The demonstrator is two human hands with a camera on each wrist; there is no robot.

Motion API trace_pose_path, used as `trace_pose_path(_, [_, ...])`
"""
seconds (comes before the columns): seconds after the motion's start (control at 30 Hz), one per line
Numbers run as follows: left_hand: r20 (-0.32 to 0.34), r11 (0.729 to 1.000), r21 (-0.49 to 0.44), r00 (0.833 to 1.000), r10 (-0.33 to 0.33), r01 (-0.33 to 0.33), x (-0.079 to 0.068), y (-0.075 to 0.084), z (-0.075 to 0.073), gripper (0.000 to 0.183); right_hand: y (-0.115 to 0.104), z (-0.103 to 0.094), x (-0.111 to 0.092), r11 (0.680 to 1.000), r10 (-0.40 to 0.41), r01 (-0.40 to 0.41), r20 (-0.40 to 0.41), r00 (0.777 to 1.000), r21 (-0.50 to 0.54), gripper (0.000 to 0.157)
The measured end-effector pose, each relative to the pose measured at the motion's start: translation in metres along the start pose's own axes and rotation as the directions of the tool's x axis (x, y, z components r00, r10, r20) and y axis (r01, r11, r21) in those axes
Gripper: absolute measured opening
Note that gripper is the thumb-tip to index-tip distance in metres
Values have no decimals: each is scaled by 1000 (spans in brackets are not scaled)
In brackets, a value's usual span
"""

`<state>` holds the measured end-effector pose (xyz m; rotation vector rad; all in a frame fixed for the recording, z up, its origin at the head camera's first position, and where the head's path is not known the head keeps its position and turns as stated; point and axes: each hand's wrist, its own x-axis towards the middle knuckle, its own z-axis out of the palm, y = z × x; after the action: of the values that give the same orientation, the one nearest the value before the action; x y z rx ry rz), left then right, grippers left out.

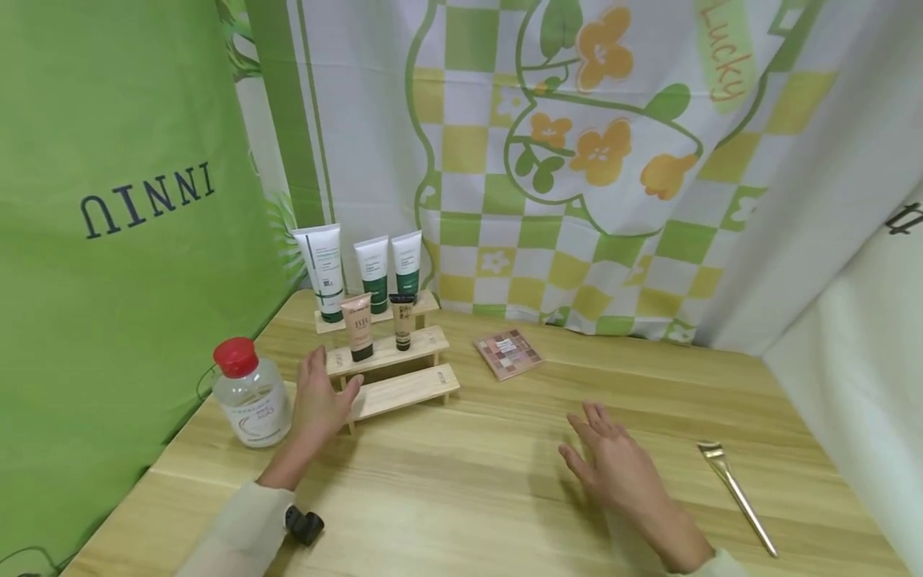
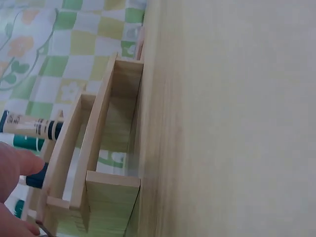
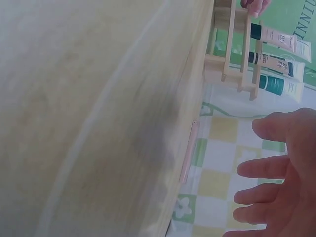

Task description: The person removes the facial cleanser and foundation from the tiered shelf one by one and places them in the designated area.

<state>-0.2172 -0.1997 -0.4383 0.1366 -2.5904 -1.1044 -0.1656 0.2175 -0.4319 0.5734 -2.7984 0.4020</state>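
A three-step wooden stand [image 1: 404, 393] stands at the left of the table. My left hand [image 1: 322, 409] is at its left end, thumb and fingers apart, with the thumb by the lowest step. On the middle step stand a pink BB cream tube [image 1: 358, 327] and a small beige tube with a black cap [image 1: 402, 324]. The top step carries a tall white tube [image 1: 323, 268] and two white-and-green tubes [image 1: 372, 272]. My right hand [image 1: 620, 469] hovers over the table with its fingers spread, holding nothing; the right wrist view shows its fingers [image 3: 264, 167] extended.
Left of my left hand stands a clear bottle with a red cap [image 1: 252, 401]. An eyeshadow palette [image 1: 508, 353] lies right of the stand. A gold-coloured flat brush [image 1: 739, 497] lies at the right. Patterned curtain [image 1: 577, 160] hangs behind the table [image 1: 461, 497].
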Motion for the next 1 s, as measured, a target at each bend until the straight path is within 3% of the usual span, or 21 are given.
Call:
trace_pose_path(0.23, [135,995,-8,986,-102,104,15,-17,-13,83,-4,5,0,1000,0,0,-4,1000,3,51])
trace_pose_path(0.37, [151,994,-25,983,-103,108,19,-21,-18,81,-4,8,2,1000,0,0,-14,1000,17,49])
trace_pose_path(0.47, [163,996,-29,983,-84,90,21,-22,-16,81,-7,9,11,996,3,-1,-22,1000,93,42])
trace_pose_path(0.6, [187,996,-11,979,-80,83,25,-20,-16,83,-18,8,40,973,-1,3,-10,1000,229,32])
trace_pose_path(0.77, [209,997,5,975,-76,77,29,-20,-17,82,-41,6,91,944,-48,40,16,999,328,33])
trace_pose_path(0.9, [200,995,-27,976,-88,95,29,-22,-16,77,-60,9,131,901,-87,65,32,996,429,32])
trace_pose_path(1.0, [193,992,-50,976,-105,116,29,-23,-15,75,-74,15,154,859,-71,30,61,996,511,32])
